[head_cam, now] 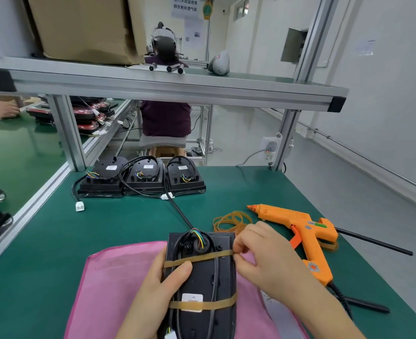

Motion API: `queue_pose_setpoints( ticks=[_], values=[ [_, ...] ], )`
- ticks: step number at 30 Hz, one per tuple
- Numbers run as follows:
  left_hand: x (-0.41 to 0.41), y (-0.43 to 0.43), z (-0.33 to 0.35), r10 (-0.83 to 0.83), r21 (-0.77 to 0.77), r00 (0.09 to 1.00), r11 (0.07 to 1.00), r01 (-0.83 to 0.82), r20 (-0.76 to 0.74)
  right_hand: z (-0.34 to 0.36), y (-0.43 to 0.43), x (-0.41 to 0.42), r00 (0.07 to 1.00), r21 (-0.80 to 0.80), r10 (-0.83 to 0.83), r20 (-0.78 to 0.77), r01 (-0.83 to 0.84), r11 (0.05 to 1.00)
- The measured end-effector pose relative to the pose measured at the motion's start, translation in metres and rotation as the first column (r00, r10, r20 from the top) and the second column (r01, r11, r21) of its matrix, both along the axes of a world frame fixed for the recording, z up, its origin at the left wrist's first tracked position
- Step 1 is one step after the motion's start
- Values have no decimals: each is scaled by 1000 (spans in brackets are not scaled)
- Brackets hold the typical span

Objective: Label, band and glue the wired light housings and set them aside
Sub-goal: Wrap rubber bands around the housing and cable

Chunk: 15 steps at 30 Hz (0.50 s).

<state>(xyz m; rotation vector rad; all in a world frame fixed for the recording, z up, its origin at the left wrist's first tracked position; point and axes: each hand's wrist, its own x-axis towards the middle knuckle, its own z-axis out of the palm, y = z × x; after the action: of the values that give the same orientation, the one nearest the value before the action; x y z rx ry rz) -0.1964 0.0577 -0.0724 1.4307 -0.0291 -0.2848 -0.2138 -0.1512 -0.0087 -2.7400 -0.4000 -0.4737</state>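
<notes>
Long axis of black plastic light housing [202, 277] runs 12–6 o'clock; left hand [153, 287] grips its 9 o'clock edge, right hand [265, 255] pinches tan rubber band [202, 258] at 3 o'clock.

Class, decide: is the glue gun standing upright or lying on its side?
Lying on its side: the glue gun rests flat on the green table, its nozzle pointing left.

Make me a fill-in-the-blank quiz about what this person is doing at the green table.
The left hand grips a black housing lying on a cloth coloured ____.
The right hand pinches the upper rubber band; the bands round this housing number ____.
The glue gun to its right is coloured ____.
The other housings in the far row number ____.
Missing words: pink; two; orange; three.
</notes>
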Motion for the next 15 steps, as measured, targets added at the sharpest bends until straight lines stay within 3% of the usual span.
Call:
queue_pose_setpoints(
  ticks=[8, 12, 15],
  values=[
    [4, 2, 1, 17, -61, 999, 998, -19, -34, -3, -2, -8, 980, 198, 138, -143, -108, 974],
    [3, 0, -1, 8, -80, 999, 997, -12, -47, -12, 0, -5, 989, 322, 47, -138, 0, 947],
    [4, 0, -1, 25, -132, 996, 991, -37, -88, -26, 8, -3, 980, 485, -35, -196, 128, 865]
  ],
)
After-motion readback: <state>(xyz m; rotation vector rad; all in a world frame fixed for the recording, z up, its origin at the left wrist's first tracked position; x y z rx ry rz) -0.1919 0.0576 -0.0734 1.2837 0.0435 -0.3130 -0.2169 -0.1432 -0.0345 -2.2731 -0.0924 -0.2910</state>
